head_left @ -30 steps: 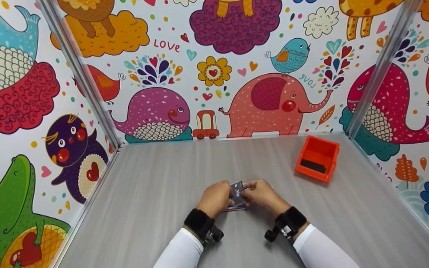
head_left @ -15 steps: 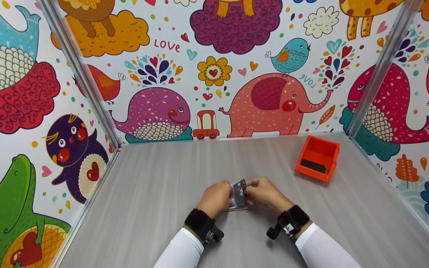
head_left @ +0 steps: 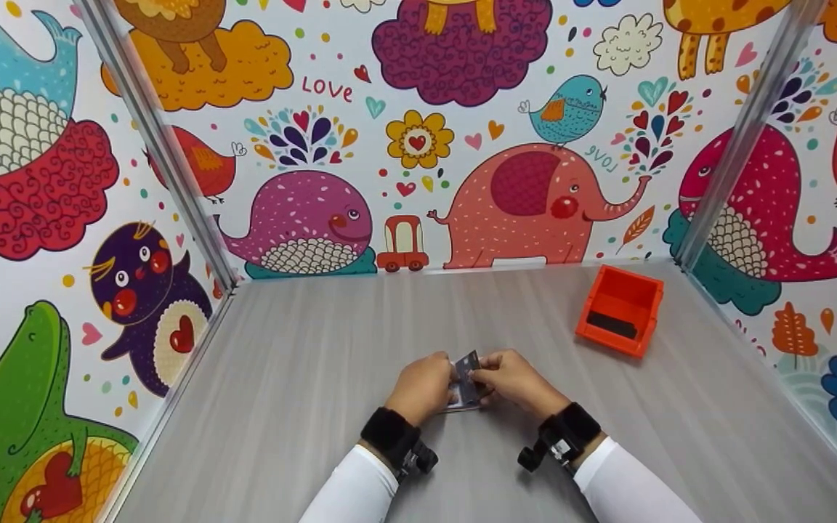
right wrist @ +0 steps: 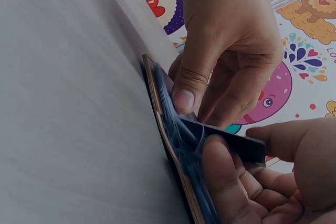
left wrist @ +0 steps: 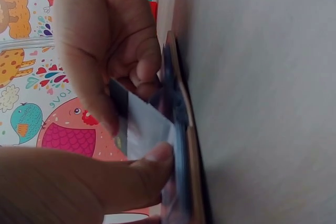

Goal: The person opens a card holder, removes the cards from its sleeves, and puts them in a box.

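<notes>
In the head view, both hands work at a small card holder (head_left: 464,410) on the grey tabletop. It has a thin brown cover (right wrist: 166,142) and a stack of clear plastic sleeves (right wrist: 197,182). My left hand (head_left: 420,386) grips the holder from the left, its thumb (left wrist: 155,163) pressing on the sleeves. On the other side, my right hand (head_left: 519,379) pinches a dark grey card (head_left: 466,363) between thumb and fingers. The card stands tilted up over the open holder, its lower edge at the sleeves. Fingers hide part of its face.
A red-orange open bin (head_left: 620,309) stands at the back right of the table (head_left: 302,349), with a black strip (head_left: 611,324) at its front. Printed cartoon panels rise behind and on both sides, joined by metal corner posts (head_left: 716,171).
Between one second and half a second ago, the card shifted slightly right and up. Since then my right hand has moved a little left, its fingers covering more of the card's print. The left hand stays put.
</notes>
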